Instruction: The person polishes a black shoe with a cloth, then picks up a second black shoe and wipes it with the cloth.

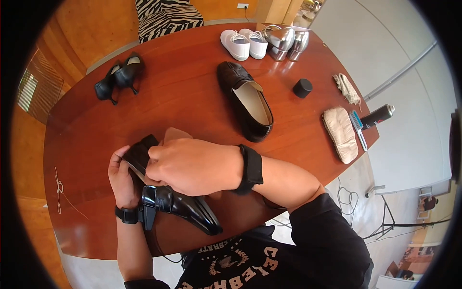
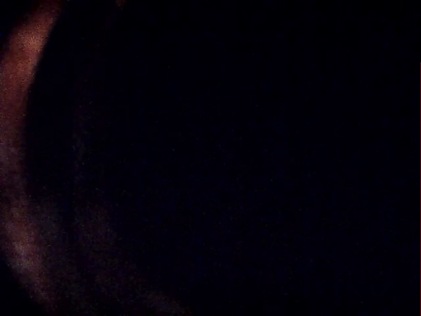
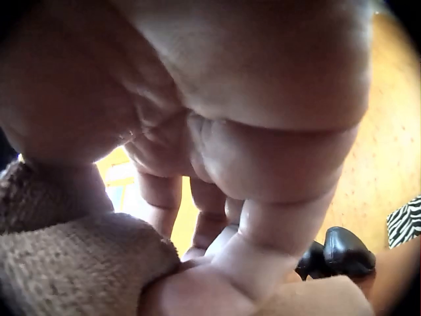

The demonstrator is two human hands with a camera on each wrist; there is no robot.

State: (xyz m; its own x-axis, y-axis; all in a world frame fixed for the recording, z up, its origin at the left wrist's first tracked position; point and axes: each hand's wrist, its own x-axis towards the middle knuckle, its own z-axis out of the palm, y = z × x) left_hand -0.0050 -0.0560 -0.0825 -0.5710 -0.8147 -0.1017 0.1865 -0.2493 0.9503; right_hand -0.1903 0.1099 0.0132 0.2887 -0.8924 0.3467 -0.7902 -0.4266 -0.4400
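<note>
In the head view a glossy black shoe [image 1: 192, 212] lies tilted near the body, toe toward the person. The left hand [image 1: 122, 179] holds it by the heel end, fingers and thumb round the edge. Across the shoe, the right hand [image 1: 192, 166] has its fingers curled on a tan cloth [image 1: 175, 134], close to the heel end. The right wrist view shows the fuzzy brown cloth [image 3: 79, 263] under the palm and fingers of the right hand [image 3: 256, 158]. The right hand and forearm hide the shoe's middle. Almost everything in the left wrist view is dark.
A black loafer [image 1: 248, 103] stands mid-table, with a black round container [image 1: 302, 88] to its right. Black heels [image 1: 130, 70], white sneakers [image 1: 236, 45] and silver shoes [image 1: 280, 42] stand behind. At right are a beige pad [image 1: 340, 135], brush [image 1: 358, 127] and spray can [image 1: 378, 116]; string [image 1: 59, 190] lies left.
</note>
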